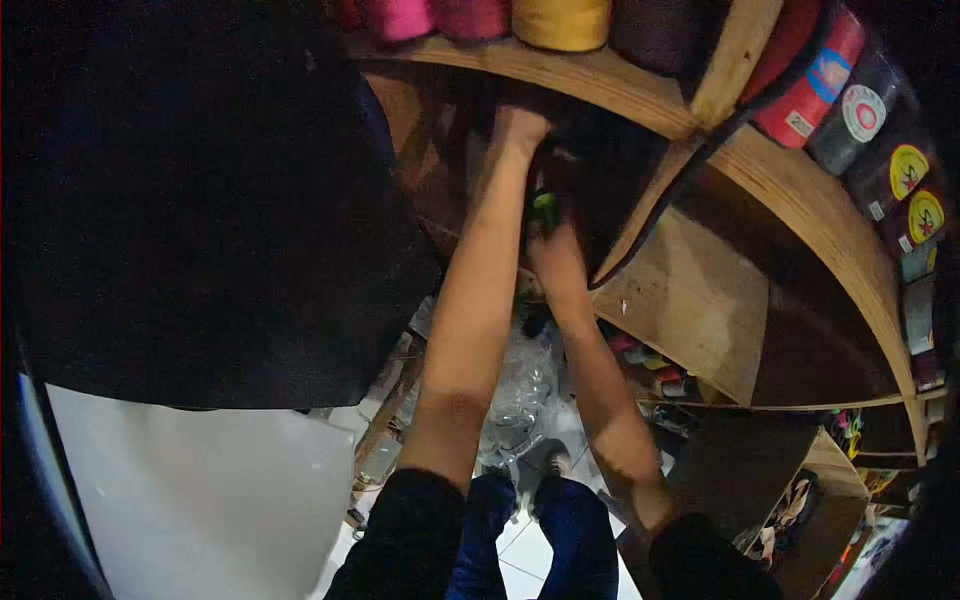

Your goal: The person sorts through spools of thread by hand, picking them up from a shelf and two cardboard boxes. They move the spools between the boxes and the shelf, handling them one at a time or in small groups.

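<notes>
The green object, blurred, shows at the fingertips of our right hand in the wooden shelf's dark compartment; we cannot tell whether that grip is closed. Our left hand is farther in, fingers and grip hidden by shadow, while crinkled clear plastic lies nearer us.

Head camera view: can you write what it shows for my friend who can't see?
A person's left hand and blurry right hand reach into a dark compartment of a wooden shelf, the right one by something green. A yellow spool and other colorful ones line the shelf above.
</notes>
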The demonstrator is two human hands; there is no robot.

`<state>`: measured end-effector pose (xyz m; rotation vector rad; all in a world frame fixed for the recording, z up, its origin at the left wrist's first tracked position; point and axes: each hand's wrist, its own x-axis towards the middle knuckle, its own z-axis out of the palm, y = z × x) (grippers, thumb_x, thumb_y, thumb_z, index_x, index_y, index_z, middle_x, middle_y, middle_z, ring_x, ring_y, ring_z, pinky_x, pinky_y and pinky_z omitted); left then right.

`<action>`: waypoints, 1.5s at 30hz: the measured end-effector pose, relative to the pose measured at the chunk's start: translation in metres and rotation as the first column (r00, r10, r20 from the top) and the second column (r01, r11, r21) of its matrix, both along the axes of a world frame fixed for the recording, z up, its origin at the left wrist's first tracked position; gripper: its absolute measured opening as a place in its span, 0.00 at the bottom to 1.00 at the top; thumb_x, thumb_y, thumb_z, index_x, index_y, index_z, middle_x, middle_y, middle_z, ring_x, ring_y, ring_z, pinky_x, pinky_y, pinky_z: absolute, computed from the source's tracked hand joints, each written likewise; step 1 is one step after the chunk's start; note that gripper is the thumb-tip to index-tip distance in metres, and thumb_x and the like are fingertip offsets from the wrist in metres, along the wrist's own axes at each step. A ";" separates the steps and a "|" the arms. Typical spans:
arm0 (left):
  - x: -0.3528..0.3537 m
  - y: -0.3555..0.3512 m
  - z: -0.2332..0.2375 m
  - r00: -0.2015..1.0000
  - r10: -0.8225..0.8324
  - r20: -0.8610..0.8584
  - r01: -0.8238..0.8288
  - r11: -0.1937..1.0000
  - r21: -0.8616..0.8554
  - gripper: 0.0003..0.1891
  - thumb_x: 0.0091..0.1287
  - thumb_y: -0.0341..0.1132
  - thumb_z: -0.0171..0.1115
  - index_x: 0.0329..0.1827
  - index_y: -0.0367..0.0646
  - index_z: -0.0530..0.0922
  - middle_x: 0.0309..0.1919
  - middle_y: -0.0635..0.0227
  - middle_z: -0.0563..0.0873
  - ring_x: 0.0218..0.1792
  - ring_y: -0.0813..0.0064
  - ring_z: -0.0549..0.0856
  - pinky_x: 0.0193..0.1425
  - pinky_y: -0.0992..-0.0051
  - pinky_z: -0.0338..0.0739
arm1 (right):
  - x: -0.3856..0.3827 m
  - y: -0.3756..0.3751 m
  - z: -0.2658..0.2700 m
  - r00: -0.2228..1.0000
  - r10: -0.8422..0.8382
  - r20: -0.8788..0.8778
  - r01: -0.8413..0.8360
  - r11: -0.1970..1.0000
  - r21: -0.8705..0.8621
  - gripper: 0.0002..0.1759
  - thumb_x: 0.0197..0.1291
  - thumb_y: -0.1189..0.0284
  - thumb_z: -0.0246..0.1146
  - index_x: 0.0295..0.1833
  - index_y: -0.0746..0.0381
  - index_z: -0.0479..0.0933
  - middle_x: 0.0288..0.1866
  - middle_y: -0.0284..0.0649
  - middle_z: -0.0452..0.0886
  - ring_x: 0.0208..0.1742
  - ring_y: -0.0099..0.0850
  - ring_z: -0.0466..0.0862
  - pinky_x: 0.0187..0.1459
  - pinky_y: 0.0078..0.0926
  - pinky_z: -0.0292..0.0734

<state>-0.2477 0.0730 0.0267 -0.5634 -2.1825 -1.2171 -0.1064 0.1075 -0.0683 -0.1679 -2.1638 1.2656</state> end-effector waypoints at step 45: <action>0.083 -0.031 -0.045 0.871 -0.464 0.159 0.315 0.777 0.545 0.19 0.52 0.28 0.63 0.48 0.35 0.75 0.43 0.60 0.81 0.46 0.70 0.79 0.50 0.74 0.72 | 0.045 -0.015 0.089 0.994 0.034 0.108 -0.004 0.964 -0.265 0.31 0.68 0.59 0.48 0.67 0.71 0.57 0.65 0.57 0.65 0.65 0.46 0.67 0.63 0.31 0.60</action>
